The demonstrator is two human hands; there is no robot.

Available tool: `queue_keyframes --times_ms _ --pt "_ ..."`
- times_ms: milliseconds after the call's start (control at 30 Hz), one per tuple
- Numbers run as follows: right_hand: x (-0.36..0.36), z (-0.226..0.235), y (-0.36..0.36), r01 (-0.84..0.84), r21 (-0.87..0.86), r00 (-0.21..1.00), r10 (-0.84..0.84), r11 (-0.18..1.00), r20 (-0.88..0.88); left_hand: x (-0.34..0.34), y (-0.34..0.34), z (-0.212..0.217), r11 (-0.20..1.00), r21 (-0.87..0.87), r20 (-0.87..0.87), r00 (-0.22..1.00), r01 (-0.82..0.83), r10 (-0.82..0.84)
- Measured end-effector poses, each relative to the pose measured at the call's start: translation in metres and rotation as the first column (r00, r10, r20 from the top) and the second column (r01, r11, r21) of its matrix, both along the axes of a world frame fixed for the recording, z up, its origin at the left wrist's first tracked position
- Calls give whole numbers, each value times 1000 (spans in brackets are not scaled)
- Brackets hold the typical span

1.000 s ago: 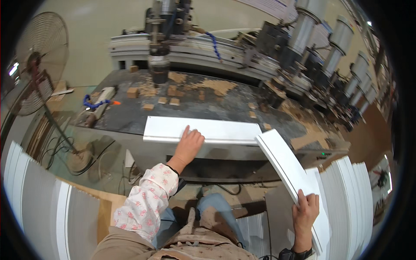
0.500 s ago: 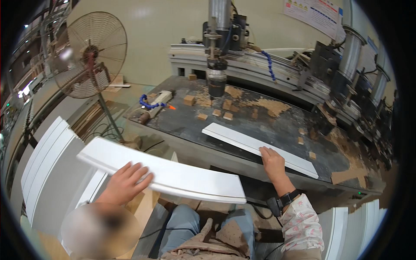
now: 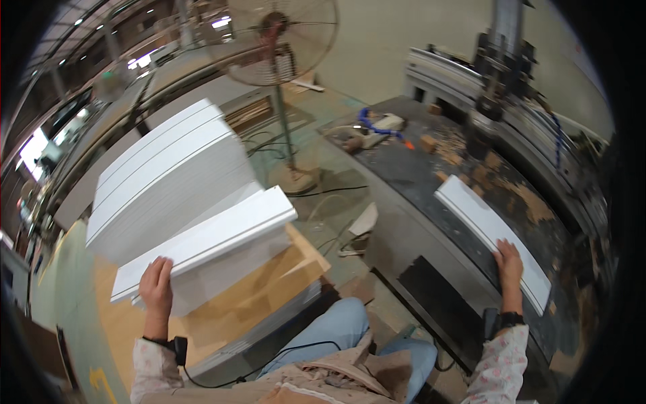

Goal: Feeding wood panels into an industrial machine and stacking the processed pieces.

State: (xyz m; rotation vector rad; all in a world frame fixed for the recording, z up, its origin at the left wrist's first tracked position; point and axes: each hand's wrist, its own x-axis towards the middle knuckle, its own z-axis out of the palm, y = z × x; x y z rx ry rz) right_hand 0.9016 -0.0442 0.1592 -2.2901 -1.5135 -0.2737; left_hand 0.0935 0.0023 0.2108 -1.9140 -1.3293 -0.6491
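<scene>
Jeans-clad legs (image 3: 323, 337): lower centre, nearest.
Left hand (image 3: 157, 286): fingers curled over the near long edge of the left white panel (image 3: 208, 236), gripping it.
Left white panel: over a low stack of panels (image 3: 235, 269) on a brown board (image 3: 229, 326).
Right hand (image 3: 509, 262): fingers bent at the near edge of the right white panel (image 3: 488, 232); whether gripping or merely resting cannot be told.
Right white panel: on the dark machine table (image 3: 400, 165).
Taller panel stack (image 3: 168, 185): beyond the left white panel.
Wooden block (image 3: 428, 143): on the table, farther back.
Pedestal fan (image 3: 274, 27): background.
</scene>
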Motion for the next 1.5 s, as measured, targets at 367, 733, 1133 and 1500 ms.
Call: queue_keyframes --times_ms 367,733,1133,1500 --pt "-11 -5 13 8 29 997 -6 1000 -76 -28 14 -50 914 -351 26 974 -202 225" --pt "-15 -16 28 -8 49 998 5 999 69 17 57 -81 988 -91 141 984 124 -111" --pt "-14 -2 -31 233 76 967 -240 970 91 517 74 -62 208 -270 359 298 940 -884" --pt "-60 27 -110 191 208 970 -153 959 -188 642 81 -52 304 -554 158 456 775 -876"
